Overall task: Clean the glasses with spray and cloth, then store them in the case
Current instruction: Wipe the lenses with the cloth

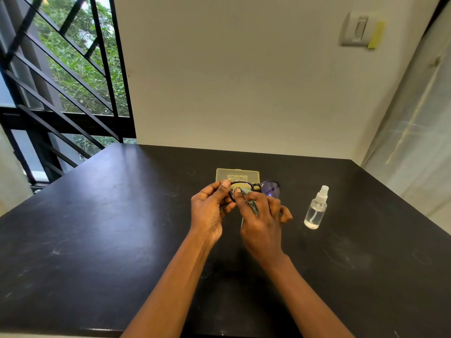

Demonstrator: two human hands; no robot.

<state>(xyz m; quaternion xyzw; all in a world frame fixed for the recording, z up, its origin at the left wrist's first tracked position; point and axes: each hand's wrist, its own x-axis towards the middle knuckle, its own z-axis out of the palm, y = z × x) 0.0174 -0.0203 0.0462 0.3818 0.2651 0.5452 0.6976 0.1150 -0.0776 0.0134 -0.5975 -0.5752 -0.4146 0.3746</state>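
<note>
While L hand [210, 208] grips glasses [269, 189], R hand [262, 220] wipes w/ cloth [253, 207]

The only printing in view is sitting on the lid of the translucent yellowish case [238, 174], which is lying flat on the black table [97, 228] beyond the hands. The printing is running in several short light-coloured lines with a small emblem at one end, and it is facing away from the camera, so it is appearing upside down. The characters are showing too small and blurred for any word, brand or number to be read. The clear spray bottle [315, 209] is showing no readable label.
</note>
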